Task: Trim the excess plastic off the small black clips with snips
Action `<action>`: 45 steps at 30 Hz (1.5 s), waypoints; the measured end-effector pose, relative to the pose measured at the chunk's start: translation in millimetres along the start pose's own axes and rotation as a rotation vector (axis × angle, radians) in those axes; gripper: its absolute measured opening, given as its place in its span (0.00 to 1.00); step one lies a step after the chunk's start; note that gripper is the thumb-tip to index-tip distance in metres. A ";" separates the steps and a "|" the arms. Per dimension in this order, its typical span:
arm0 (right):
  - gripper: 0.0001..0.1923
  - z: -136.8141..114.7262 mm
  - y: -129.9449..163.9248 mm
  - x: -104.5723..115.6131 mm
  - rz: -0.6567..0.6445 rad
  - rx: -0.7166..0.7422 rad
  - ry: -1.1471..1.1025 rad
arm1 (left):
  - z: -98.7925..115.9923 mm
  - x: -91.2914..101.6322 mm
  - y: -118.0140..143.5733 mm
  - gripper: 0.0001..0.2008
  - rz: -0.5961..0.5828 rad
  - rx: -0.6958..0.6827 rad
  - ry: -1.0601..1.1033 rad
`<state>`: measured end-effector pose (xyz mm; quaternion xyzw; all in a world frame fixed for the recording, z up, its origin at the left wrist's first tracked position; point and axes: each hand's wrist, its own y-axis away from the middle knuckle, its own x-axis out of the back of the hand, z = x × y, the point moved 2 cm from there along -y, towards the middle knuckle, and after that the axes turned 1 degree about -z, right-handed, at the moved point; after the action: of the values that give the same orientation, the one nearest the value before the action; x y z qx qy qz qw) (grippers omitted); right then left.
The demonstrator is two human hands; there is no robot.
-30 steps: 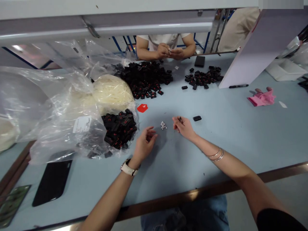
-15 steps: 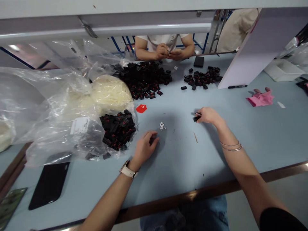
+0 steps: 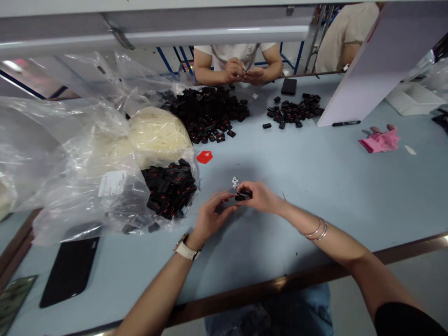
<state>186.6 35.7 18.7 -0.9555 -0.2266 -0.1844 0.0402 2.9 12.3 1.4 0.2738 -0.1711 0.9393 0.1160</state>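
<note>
Pale blue table [image 3: 315, 186] carries both hands. Right hand [image 3: 261, 197] pinches a small black part [image 3: 243, 195], long axis lying left-right, toward the loosely curled left hand [image 3: 213, 214].

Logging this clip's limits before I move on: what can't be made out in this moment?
- Head view: the small black part between the left hand and right hand is mostly covered by fingers; its shape and each hand's grip are unclear.
- The tiny white bits on the table are too small to identify.
- The co-worker's hands hide what they hold.
- The plastic bag blurs its contents.
</note>
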 end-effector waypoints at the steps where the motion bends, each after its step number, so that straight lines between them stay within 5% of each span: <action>1: 0.12 1.8 1.3 -5.8 -0.001 0.004 0.004 | 1.9 0.3 -0.2 0.12 0.002 -0.019 0.014; 5: 0.13 9.9 2.1 -15.6 -0.045 -0.020 0.017 | 5.5 0.7 -0.6 0.08 -0.004 -0.048 0.028; 11: 0.13 17.0 0.8 -14.7 -0.037 0.023 -0.056 | -4.2 -2.5 0.5 0.11 -0.054 0.112 0.017; 18: 0.23 11.6 0.3 -11.5 0.011 0.046 0.029 | -3.5 -2.6 -0.3 0.08 -0.075 0.096 -0.065; 24: 0.16 19.9 -5.7 4.7 0.196 -0.004 0.462 | -2.4 -4.8 0.0 0.06 -0.051 0.052 -0.076; 31: 0.21 17.6 -4.6 -2.4 0.043 0.078 0.707 | -3.0 -5.7 -1.0 0.04 -0.078 0.000 -0.086; 38: 0.19 17.7 -4.8 -3.2 0.005 0.154 0.675 | -2.4 -5.5 -0.7 0.03 -0.104 0.001 -0.080; 45: 0.18 24.7 -7.0 4.9 0.167 0.099 0.566 | -4.0 -6.4 -0.1 0.04 -0.100 -0.016 -0.092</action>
<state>195.8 48.0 -2.5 -0.8783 -0.1359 -0.4283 0.1633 6.2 13.1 -5.3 0.3239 -0.1697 0.9174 0.1571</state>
